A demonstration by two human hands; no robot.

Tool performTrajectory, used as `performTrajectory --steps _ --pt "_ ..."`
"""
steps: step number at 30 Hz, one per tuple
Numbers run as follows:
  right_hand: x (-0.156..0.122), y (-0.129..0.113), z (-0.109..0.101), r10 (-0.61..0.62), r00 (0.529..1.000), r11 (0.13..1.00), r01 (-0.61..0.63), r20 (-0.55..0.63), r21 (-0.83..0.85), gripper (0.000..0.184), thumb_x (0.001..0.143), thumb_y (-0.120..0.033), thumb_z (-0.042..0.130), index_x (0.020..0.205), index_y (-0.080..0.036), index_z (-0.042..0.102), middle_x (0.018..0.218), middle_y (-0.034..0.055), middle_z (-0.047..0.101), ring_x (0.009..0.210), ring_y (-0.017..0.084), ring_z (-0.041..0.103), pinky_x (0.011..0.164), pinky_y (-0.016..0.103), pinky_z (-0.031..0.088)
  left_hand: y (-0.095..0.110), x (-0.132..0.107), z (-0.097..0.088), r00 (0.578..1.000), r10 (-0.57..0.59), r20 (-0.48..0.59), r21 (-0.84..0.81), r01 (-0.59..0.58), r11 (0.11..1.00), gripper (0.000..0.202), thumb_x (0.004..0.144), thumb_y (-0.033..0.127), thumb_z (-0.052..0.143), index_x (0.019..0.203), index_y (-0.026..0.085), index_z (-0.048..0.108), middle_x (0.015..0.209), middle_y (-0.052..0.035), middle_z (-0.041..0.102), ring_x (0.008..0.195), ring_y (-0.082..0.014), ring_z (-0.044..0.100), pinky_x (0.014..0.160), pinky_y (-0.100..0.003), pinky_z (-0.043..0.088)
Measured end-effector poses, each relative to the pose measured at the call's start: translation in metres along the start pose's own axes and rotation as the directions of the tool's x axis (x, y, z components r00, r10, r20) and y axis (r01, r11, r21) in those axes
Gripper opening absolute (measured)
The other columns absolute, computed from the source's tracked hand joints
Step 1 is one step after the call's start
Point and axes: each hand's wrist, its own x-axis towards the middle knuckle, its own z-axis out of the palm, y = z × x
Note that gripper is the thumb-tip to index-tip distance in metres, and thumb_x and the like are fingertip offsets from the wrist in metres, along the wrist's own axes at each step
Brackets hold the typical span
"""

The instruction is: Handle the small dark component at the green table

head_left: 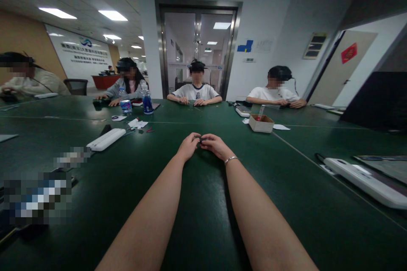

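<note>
Both my arms reach forward over the dark green table (203,203). Between my fingertips sits a small black object (200,140), mostly covered, so its kind does not show. My left hand (189,145) pinches it from the left, thumb and fingers closed together. From the other side my right hand (216,145) grips it with curled fingers; a silver bracelet (230,159) circles that wrist. The two hands almost touch at the fingertips, just above the tabletop.
A white power strip (107,139) lies to the left, another white strip (365,182) to the right. Beyond my hands stand a small cardboard box (261,123), a blue bottle (148,103) and a clear bottle (125,103). Several people sit along the far edge.
</note>
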Motion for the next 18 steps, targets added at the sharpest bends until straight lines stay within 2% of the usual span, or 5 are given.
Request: performTrajectory --steps 5,9,13,15,18 --pt "-0.0003 0.0002 -0.0008 0.001 1.0 1.0 -0.001 0.007 0.006 0.022 0.066 0.0 0.069 0.083 -0.013 0.063 0.074 0.0015 0.063 0.066 0.013 0.065 0.067 0.023 0.056 0.001 -0.0001 0.0 1.0 -0.012 0.011 0.0 0.012 1.0 0.027 0.085 0.032 0.042 0.103 0.02 0.059 0.073 0.0001 0.057 0.058 -0.0111 0.051 0.058 -0.023 0.041" --pt "-0.0004 0.0006 -0.0003 -0.003 1.0 1.0 0.003 0.001 0.002 0.022 0.066 0.0 0.068 0.082 -0.013 0.063 0.074 0.0019 0.064 0.066 0.013 0.065 0.067 0.024 0.056 0.0037 -0.0019 -0.0006 1.0 0.003 0.003 0.013 -0.003 1.0 0.026 0.084 0.029 0.043 0.101 0.02 0.06 0.079 -0.0008 0.06 0.059 -0.0104 0.051 0.058 -0.023 0.042" --pt "0.0001 0.0012 -0.0006 -0.008 1.0 1.0 0.008 0.018 -0.004 0.023 0.066 -0.001 0.069 0.083 -0.013 0.063 0.076 0.0022 0.064 0.069 0.014 0.065 0.068 0.024 0.055 0.0035 -0.0026 -0.0013 1.0 0.027 -0.008 0.064 -0.026 0.998 0.028 0.087 0.037 0.041 0.097 0.021 0.061 0.068 0.0005 0.056 0.059 -0.0116 0.051 0.056 -0.022 0.039" --pt "0.0003 0.0013 -0.0011 -0.005 1.0 1.0 0.006 0.019 -0.013 0.023 0.066 -0.001 0.07 0.083 -0.013 0.063 0.077 0.0025 0.064 0.069 0.013 0.065 0.069 0.024 0.055 0.0023 -0.002 -0.001 1.0 0.006 -0.012 0.045 -0.005 0.999 0.03 0.088 0.039 0.038 0.099 0.021 0.06 0.064 0.0014 0.054 0.058 -0.0117 0.051 0.055 -0.022 0.039" --pt "-0.0002 0.0012 -0.0014 -0.004 1.0 1.0 0.004 0.003 -0.03 0.022 0.067 0.0 0.068 0.083 -0.013 0.062 0.077 0.0028 0.064 0.068 0.013 0.065 0.068 0.023 0.055 0.0011 -0.0009 -0.0003 0.998 -0.064 -0.015 -0.021 0.064 0.998 0.03 0.087 0.03 0.037 0.109 0.02 0.055 0.068 0.0014 0.056 0.056 -0.0105 0.051 0.055 -0.022 0.041"
